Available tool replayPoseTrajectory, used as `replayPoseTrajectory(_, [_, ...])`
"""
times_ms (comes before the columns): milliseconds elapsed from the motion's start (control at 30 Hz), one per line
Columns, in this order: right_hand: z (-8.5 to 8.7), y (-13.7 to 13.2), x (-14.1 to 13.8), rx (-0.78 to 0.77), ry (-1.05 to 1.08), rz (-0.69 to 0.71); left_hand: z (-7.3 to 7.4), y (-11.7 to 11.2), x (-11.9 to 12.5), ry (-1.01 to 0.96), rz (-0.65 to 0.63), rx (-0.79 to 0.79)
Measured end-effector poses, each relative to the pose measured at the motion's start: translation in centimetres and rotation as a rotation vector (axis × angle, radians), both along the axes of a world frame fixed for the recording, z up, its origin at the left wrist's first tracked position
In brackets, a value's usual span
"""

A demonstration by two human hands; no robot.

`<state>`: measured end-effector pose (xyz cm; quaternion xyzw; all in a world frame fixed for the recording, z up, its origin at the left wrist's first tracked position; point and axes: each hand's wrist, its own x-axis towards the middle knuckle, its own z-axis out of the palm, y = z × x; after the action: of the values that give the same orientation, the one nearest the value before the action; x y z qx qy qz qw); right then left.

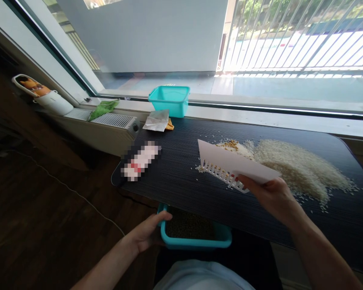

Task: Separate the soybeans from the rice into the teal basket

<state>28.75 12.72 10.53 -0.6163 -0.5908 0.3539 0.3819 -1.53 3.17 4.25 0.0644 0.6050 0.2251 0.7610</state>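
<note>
My left hand (153,231) grips the left rim of a turquoise plastic tub (196,243), held just below the table's front edge. Small dark greenish-brown grains (189,225) lie inside it. Above the table, my right hand (270,197) is closed on a white sheet (232,161) with a row of slots along its lower edge; it is tilted. Behind and to the right of the sheet, a heap of white rice (293,161) spreads over the dark table (175,177). Some yellow kernels (231,143) lie at the heap's left end, partly hidden by the sheet.
A second turquoise tub (169,102) stands by the window at the back. In front of it lie a white paper (156,121) and something yellow. A pixelated item (142,161) is at the table's left end. A green cloth (104,108) lies on the radiator (109,121).
</note>
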Motion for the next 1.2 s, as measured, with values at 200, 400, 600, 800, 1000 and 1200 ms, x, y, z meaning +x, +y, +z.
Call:
replayPoseTrajectory(200, [0.6, -0.3, -0.2, 0.006, 0.004, -0.071, 0.2, 0.2, 0.2, -0.001, -0.016, -0.004])
replayPoseTrajectory(400, [-0.3, 1.0, -0.3, -0.015, 0.043, 0.035, 0.1, 0.1, 0.1, -0.003, -0.012, 0.008])
replayPoseTrajectory(600, [0.3, -0.2, 0.9, -0.018, 0.046, 0.052, -0.1, 0.1, 0.1, -0.016, -0.008, 0.002])
replayPoseTrajectory(800, [0.5, -1.2, 1.4, 0.015, 0.018, -0.012, 0.2, 0.2, 0.3, -0.001, -0.01, -0.002])
replayPoseTrajectory(1000, [0.2, -1.7, 1.0, -0.036, 0.031, 0.055, 0.2, 0.1, 0.1, -0.029, -0.022, -0.008])
replayPoseTrajectory(1200, [-0.2, -0.3, -0.8, -0.02, 0.075, 0.072, 0.4, 0.2, 0.2, -0.067, -0.02, -0.012])
